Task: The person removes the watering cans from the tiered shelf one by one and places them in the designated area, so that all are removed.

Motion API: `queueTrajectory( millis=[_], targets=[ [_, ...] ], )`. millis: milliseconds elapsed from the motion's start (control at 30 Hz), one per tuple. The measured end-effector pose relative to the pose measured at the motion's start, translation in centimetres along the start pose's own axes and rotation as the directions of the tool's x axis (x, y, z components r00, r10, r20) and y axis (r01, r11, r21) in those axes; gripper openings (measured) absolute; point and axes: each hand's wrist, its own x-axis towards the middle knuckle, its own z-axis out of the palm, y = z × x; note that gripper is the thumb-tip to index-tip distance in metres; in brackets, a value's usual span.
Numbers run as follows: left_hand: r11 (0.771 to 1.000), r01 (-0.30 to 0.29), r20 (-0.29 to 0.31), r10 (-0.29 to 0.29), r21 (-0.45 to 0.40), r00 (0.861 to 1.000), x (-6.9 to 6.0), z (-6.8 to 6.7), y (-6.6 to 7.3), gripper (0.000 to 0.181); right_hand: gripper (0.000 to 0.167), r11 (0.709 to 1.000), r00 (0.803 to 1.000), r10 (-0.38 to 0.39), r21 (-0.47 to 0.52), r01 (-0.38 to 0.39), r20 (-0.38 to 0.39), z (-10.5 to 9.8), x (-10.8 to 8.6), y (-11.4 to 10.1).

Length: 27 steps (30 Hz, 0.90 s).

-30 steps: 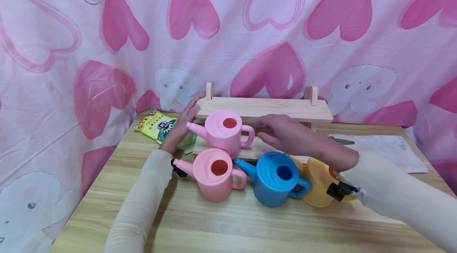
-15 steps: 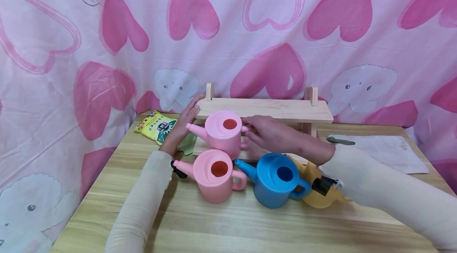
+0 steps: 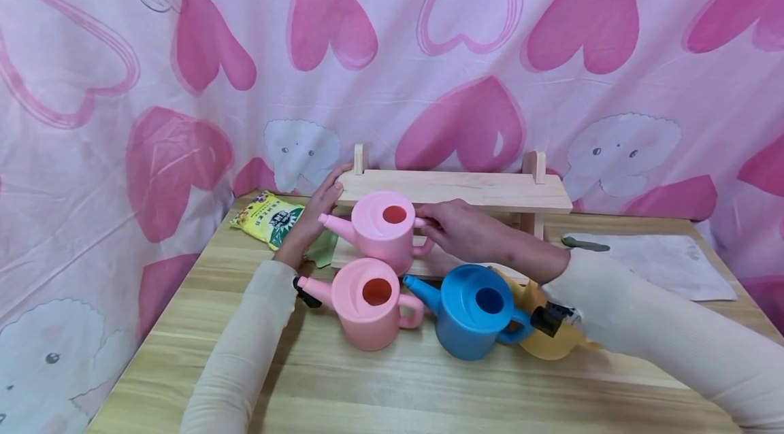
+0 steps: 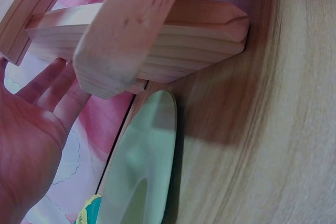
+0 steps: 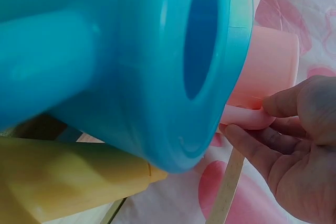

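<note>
The upper pink watering can point(image 3: 382, 233) rests at the lower board of a small wooden shelf point(image 3: 453, 189), spout to the left. My right hand point(image 3: 462, 226) grips its handle; in the right wrist view thumb and fingers pinch the pale pink handle point(image 5: 249, 117). My left hand point(image 3: 312, 216) rests against the shelf's left end; in the left wrist view its straight fingers point(image 4: 55, 87) touch the wood. A second pink watering can point(image 3: 366, 325) stands in front on the table. Beside it is a blue watering can point(image 3: 468, 325), and behind that a partly hidden yellow watering can point(image 3: 548, 342).
A yellow printed packet point(image 3: 263, 216) lies at the back left, next to a pale green flat piece point(image 4: 147, 145). On the right, a white cloth point(image 3: 661, 264) carries a dark green slender object point(image 3: 584, 243). A pink heart-patterned curtain point(image 3: 459, 26) hangs behind the table point(image 3: 392, 400).
My right hand has moved left from beside the shelf and taken hold of the upper pink watering can's handle. The left hand and the watering cans have stayed in place.
</note>
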Motion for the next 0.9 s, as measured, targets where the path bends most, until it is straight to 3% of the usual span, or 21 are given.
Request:
queueTrajectory(
  millis=[233, 500, 700, 900],
  targets=[
    [1.0, 0.009, -0.001, -0.009, 0.023, 1.0, 0.0, -0.1, 0.0, 0.058, 0.034, 1.0, 1.0, -0.005, -0.006, 0.005, -0.021, 0.0, 0.1, 0.0],
    [1.0, -0.002, 0.002, 0.002, 0.005, 1.0, -0.1, -0.2, -0.1, 0.056, 0.027, 0.997, 0.996, -0.011, -0.074, 0.004, -0.093, -0.6, 0.3, -0.6],
    [1.0, -0.021, 0.003, 0.021, -0.006, 1.0, -0.1, -0.2, 0.0, 0.056, 0.03, 0.998, 0.991, -0.01, -0.06, 0.002, -0.135, -1.3, -0.3, -0.9],
    [0.999, 0.04, -0.005, -0.04, -0.017, 0.999, 0.0, -0.2, -0.2, 0.053, 0.029, 0.999, 0.981, -0.041, -0.032, 0.035, -0.189, -2.6, -1.3, -0.7]
  ],
)
